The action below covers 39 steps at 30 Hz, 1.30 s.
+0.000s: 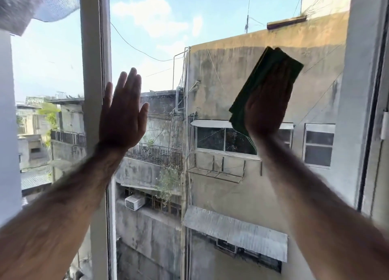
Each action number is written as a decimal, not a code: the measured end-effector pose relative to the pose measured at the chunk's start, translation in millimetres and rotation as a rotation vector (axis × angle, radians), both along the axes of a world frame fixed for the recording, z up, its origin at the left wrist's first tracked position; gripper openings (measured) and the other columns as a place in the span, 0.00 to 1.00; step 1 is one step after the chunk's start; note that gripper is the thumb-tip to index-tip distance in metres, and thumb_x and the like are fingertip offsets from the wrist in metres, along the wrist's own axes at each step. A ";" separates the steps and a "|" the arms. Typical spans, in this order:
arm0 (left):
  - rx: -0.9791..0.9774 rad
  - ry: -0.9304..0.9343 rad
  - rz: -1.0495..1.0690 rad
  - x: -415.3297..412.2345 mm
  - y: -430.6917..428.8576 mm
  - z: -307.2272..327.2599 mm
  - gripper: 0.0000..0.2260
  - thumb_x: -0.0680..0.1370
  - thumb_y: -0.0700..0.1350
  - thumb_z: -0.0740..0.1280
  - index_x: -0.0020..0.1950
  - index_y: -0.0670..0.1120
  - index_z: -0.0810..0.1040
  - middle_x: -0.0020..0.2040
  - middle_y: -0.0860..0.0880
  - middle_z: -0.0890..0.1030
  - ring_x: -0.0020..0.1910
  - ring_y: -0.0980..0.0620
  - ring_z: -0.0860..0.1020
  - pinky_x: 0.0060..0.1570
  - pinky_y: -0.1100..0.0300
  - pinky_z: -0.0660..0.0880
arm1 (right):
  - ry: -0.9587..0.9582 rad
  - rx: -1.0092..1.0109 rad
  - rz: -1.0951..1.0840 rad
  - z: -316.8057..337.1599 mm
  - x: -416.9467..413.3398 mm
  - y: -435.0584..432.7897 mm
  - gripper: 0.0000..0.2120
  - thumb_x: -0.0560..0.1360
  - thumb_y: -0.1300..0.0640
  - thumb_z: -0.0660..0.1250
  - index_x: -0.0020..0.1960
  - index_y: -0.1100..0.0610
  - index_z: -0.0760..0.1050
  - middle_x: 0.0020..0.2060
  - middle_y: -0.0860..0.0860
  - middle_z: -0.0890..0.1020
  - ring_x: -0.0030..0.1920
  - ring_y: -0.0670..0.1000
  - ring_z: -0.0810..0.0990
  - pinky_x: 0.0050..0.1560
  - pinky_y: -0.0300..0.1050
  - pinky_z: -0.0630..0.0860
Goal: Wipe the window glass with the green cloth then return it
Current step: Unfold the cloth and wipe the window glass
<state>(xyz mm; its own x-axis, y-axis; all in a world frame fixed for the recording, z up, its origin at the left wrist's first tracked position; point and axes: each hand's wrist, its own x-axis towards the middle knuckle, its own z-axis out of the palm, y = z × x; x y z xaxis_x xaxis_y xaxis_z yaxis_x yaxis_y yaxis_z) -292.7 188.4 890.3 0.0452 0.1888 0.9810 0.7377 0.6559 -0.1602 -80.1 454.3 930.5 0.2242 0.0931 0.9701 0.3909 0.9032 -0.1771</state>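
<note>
A folded dark green cloth (267, 73) lies flat against the window glass (210, 37) at the upper right of the large pane. My right hand (267, 107) presses it to the glass with a flat palm, fingers together over the cloth's lower half. My left hand (123, 113) is raised at the pane's left side, palm forward and fingers spread, next to the white vertical frame post (94, 69). It holds nothing.
The white window frame edge (366, 90) runs down the right side, with a small latch (385, 124) on it. A second narrower pane (48, 69) lies left of the post. Outside are concrete buildings, wires and an air conditioner.
</note>
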 end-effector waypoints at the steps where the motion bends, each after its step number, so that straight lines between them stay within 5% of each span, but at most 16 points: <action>1: -0.005 -0.003 -0.002 -0.7 -0.6 -0.4 0.29 0.87 0.51 0.51 0.86 0.41 0.50 0.88 0.43 0.52 0.87 0.44 0.51 0.85 0.39 0.52 | 0.089 -0.070 0.054 -5.0 -12.4 -16.4 0.24 0.86 0.58 0.54 0.79 0.70 0.62 0.77 0.67 0.69 0.79 0.66 0.66 0.79 0.65 0.65; 3: -0.010 0.001 0.000 -1.2 -1.0 -0.8 0.29 0.87 0.51 0.51 0.86 0.41 0.50 0.88 0.43 0.52 0.87 0.44 0.51 0.85 0.39 0.51 | -0.016 0.019 0.099 -27.1 -24.5 -41.9 0.25 0.85 0.59 0.53 0.79 0.71 0.60 0.76 0.70 0.69 0.78 0.69 0.68 0.75 0.69 0.70; 6: -0.021 0.001 0.002 -3.3 -3.1 -1.7 0.30 0.87 0.52 0.50 0.86 0.41 0.49 0.88 0.43 0.52 0.87 0.44 0.50 0.85 0.40 0.50 | -0.718 0.519 -0.209 -85.8 -12.0 -27.2 0.28 0.87 0.55 0.45 0.83 0.67 0.46 0.82 0.66 0.58 0.84 0.65 0.52 0.82 0.67 0.58; 8: -0.029 -0.008 -0.003 -3.0 -2.7 -2.4 0.30 0.87 0.53 0.49 0.86 0.41 0.48 0.88 0.43 0.51 0.87 0.44 0.50 0.86 0.40 0.50 | -0.916 0.676 -0.290 -86.7 14.7 7.4 0.29 0.87 0.52 0.43 0.83 0.64 0.43 0.84 0.62 0.53 0.85 0.60 0.48 0.85 0.62 0.52; 13: -0.014 -0.019 -0.007 2.0 0.8 -1.4 0.30 0.87 0.53 0.48 0.86 0.41 0.49 0.88 0.43 0.51 0.88 0.44 0.50 0.86 0.40 0.50 | -0.430 0.322 -0.143 -81.6 27.3 28.5 0.25 0.86 0.58 0.51 0.81 0.67 0.61 0.80 0.64 0.66 0.82 0.62 0.63 0.80 0.64 0.64; 16: -0.003 -0.009 -0.001 1.5 1.4 -3.0 0.30 0.87 0.53 0.48 0.86 0.41 0.49 0.88 0.43 0.51 0.87 0.45 0.50 0.86 0.40 0.50 | -0.103 0.041 -0.102 -72.9 7.9 8.3 0.24 0.86 0.60 0.52 0.80 0.68 0.62 0.79 0.64 0.67 0.81 0.62 0.65 0.80 0.63 0.64; 20: 0.017 0.015 0.004 -1.0 2.6 -3.0 0.30 0.87 0.52 0.49 0.86 0.41 0.49 0.88 0.43 0.52 0.87 0.44 0.51 0.86 0.40 0.50 | 0.109 -0.158 -0.034 -47.6 -15.5 -18.3 0.25 0.86 0.59 0.51 0.79 0.69 0.62 0.79 0.65 0.67 0.81 0.63 0.65 0.80 0.64 0.64; 28: -0.001 0.005 0.002 2.6 1.7 -4.2 0.29 0.87 0.51 0.50 0.86 0.41 0.50 0.88 0.43 0.52 0.87 0.44 0.51 0.86 0.40 0.50 | -0.259 0.077 -0.058 -127.1 -14.4 -25.7 0.26 0.85 0.58 0.49 0.80 0.69 0.60 0.80 0.66 0.64 0.82 0.64 0.60 0.80 0.66 0.61; 35: 0.006 0.026 0.024 -0.7 2.9 -3.8 0.29 0.87 0.52 0.49 0.86 0.41 0.50 0.88 0.43 0.52 0.87 0.44 0.51 0.86 0.40 0.50 | -0.208 0.147 -0.074 -22.1 -20.8 -19.5 0.26 0.85 0.58 0.49 0.80 0.67 0.62 0.80 0.65 0.66 0.82 0.63 0.62 0.80 0.63 0.64; 39: 0.001 0.021 0.022 -2.4 1.7 -3.5 0.30 0.87 0.53 0.48 0.86 0.41 0.50 0.88 0.43 0.52 0.88 0.45 0.50 0.86 0.40 0.50 | -0.182 0.151 -0.044 -30.2 -20.2 -21.1 0.27 0.86 0.56 0.44 0.80 0.68 0.62 0.80 0.65 0.66 0.82 0.63 0.63 0.80 0.63 0.63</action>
<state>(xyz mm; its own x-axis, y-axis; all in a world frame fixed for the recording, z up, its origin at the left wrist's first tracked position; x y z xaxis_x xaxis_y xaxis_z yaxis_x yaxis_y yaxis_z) -295.2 190.1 886.8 0.0612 0.1885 0.9802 0.7195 0.6723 -0.1742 -100.3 433.3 900.2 0.0445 -0.0618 0.9971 0.4438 0.8954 0.0356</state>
